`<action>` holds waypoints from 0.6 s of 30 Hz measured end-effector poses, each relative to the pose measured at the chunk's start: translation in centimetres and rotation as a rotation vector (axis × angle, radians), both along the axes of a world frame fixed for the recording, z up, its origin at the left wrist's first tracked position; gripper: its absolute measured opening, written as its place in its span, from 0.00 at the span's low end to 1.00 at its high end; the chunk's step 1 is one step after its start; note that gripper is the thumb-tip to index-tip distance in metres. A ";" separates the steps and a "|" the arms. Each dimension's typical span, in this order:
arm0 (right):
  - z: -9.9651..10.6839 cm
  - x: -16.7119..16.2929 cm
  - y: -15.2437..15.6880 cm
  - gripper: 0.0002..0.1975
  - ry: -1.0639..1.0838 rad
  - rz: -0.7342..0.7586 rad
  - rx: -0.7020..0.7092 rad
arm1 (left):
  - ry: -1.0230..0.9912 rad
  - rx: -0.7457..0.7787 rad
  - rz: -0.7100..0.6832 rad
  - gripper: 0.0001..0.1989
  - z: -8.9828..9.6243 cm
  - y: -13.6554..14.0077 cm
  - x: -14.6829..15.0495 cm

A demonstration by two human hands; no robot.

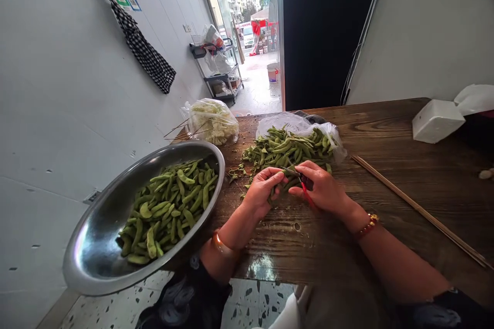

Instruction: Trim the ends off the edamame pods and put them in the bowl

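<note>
My left hand (266,188) is closed around green soybean pods (273,194), one of them pinched toward the blades. In my right hand (321,186) are small scissors (306,189) with red handles, their tips at the pod held by the left. Just beyond both hands lies a heap of soybean pods (291,145), partly on a clear plastic bag (287,122). To the left, a large steel bowl (90,211) stands tilted in view, with many pods (170,205) inside it. Trimmed scraps (234,174) lie between bowl and heap.
A clear bag of cauliflower-like pieces (213,121) sits at the table's back left, thin sticks beside it. Long wooden skewers (417,205) lie across the right side of the table (386,128). A white box (438,119) stands at the far right. A shelf cart (219,69) is by the doorway.
</note>
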State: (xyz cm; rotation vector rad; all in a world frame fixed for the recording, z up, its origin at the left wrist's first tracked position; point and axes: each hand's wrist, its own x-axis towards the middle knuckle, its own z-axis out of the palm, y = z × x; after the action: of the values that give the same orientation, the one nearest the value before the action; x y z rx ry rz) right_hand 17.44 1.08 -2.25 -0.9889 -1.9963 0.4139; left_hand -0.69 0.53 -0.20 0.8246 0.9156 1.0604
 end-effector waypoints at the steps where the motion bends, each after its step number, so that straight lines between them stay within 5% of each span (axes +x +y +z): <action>1: 0.0 0.0 0.0 0.20 -0.003 0.003 -0.001 | 0.004 0.003 0.002 0.16 0.0 0.0 0.0; 18: 0.0 0.0 -0.2 0.15 -0.186 -0.044 -0.031 | 0.122 0.061 0.065 0.16 0.4 0.1 0.0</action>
State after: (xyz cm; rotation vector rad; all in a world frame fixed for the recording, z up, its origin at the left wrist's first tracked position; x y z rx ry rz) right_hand 17.40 0.84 -2.21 -1.1246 -2.1348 0.3401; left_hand -0.70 0.67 0.20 0.9232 1.0227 1.1088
